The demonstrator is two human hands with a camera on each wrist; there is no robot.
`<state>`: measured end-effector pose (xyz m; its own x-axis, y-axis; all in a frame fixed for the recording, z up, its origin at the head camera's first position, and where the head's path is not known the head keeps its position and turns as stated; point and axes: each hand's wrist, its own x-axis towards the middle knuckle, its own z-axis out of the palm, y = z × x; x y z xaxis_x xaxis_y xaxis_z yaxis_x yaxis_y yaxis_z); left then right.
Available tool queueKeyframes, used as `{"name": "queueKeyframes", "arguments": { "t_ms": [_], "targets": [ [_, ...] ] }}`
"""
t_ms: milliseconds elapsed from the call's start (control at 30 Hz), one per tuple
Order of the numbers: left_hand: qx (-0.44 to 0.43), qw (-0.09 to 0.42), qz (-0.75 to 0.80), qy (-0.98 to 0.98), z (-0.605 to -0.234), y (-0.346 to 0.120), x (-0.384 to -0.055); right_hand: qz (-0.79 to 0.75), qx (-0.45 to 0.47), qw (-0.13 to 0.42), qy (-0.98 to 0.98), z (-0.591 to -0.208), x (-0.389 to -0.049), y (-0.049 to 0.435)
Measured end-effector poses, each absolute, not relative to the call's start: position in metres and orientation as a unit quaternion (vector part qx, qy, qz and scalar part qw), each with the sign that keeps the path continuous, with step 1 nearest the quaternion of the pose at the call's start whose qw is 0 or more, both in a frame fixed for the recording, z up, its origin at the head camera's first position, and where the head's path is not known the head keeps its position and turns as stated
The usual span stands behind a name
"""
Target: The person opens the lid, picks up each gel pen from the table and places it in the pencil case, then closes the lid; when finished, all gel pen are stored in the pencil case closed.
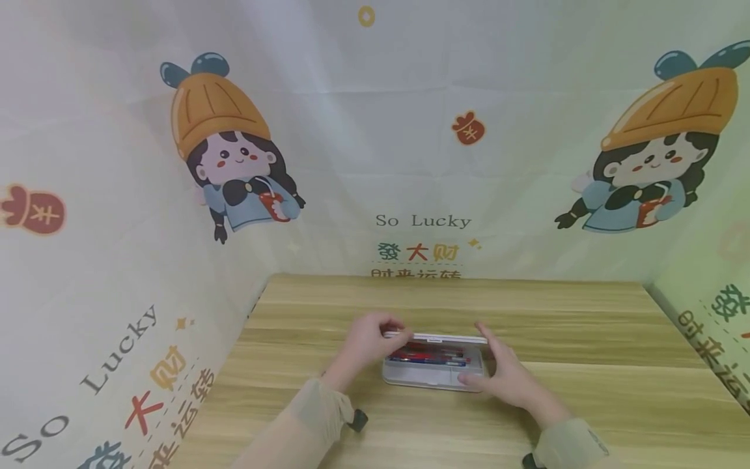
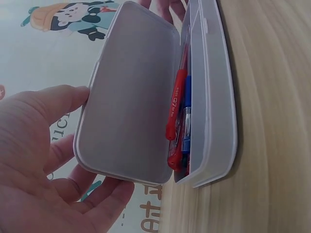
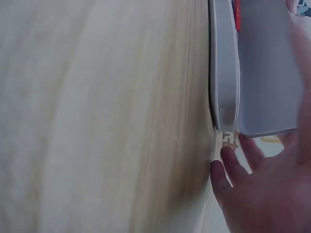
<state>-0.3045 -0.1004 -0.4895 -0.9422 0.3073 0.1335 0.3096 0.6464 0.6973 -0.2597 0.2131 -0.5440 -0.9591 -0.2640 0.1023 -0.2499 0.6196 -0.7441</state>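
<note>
A pale grey pencil case [image 1: 418,374] lies on the table, its hinged lid [image 2: 129,92] raised. Inside are several pens, among them a red gel pen [image 2: 176,104] and a blue-capped pen [image 2: 187,111]. My left hand [image 1: 370,342] pinches the lid at its left end, thumb on the edge and fingers behind. At the case's right end is my right hand [image 1: 506,374], its fingers spread and fairly straight around that end. In the right wrist view, the fingertips [image 3: 248,145] are close to the lid's lower corner; firm contact cannot be made out.
The case stands on a wood-grain table [image 1: 305,312]. Behind and beside it hangs a white printed cloth [image 1: 351,163] with cartoon figures and lettering. The table's back edge meets this cloth.
</note>
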Motion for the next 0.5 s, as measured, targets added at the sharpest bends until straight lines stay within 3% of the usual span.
{"name": "queueKeyframes", "arguments": {
  "t_ms": [267, 500],
  "targets": [
    [-0.173, -0.028, -0.375, -0.91, -0.494, -0.105, -0.294, -0.49, -0.126, -0.016, 0.863, -0.54, -0.261, 0.208],
    [-0.204, -0.031, -0.313, -0.927, -0.499, -0.106, -0.288, -0.446, -0.134, -0.02, 0.885, -0.54, -0.261, 0.206]
  ]
}}
